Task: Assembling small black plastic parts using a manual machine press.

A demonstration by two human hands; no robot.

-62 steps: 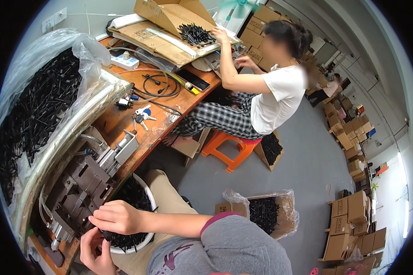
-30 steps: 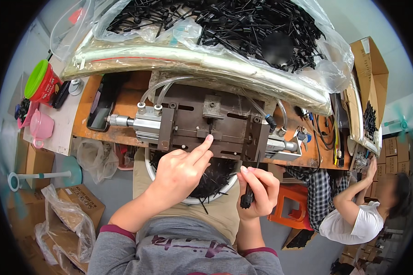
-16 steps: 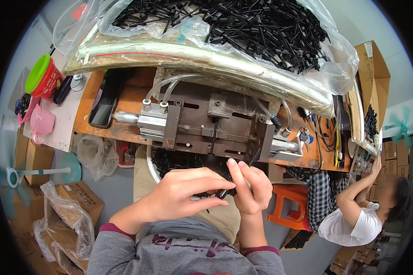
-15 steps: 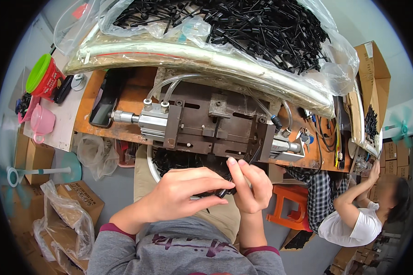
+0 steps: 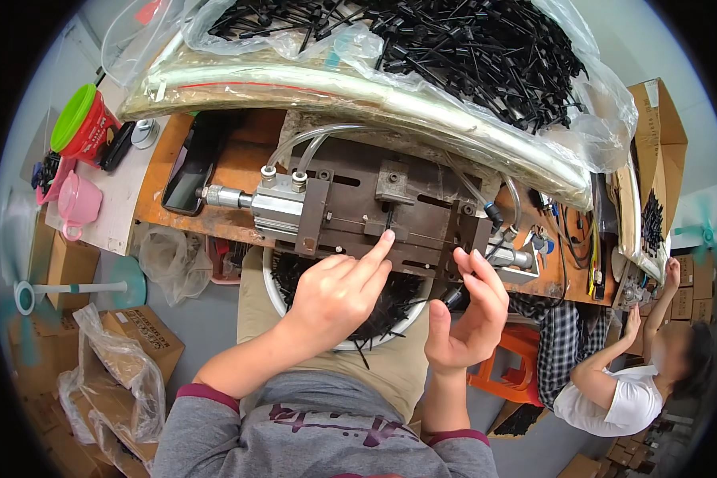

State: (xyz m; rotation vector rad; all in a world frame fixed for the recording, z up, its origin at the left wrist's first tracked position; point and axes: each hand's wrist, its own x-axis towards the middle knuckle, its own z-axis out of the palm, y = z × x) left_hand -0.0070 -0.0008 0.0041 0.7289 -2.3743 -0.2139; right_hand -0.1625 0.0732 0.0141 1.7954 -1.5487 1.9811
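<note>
My left hand [image 5: 338, 293] reaches over the metal clamping fixture [image 5: 346, 179], its index finger stretched out. That fingertip touches a thin black stemmed part [image 5: 389, 216] at the fixture's middle; the thumb is hidden. Right of it, my right hand [image 5: 474, 315] is raised with fingers loosely curled around another black stemmed part [image 5: 452, 299], whose thick end shows between thumb and fingers. Below the fixture, a white round tub [image 5: 416, 323] in my lap holds many similar black parts, partly covered by my left hand.
Air cylinders [image 5: 277, 209] with clear hoses flank the fixture. Behind it, a plastic-lined tray [image 5: 374, 99] is heaped with black parts. A phone [image 5: 190, 175] lies left. A co-worker [image 5: 613, 390] sits right, near an orange stool [image 5: 506, 370]. Cartons [image 5: 143, 338] stand at lower left.
My hands have parted. The left has moved up to the fixture's middle and extended its index finger; the right has shifted rightward with a black part. The view has shifted slightly.
</note>
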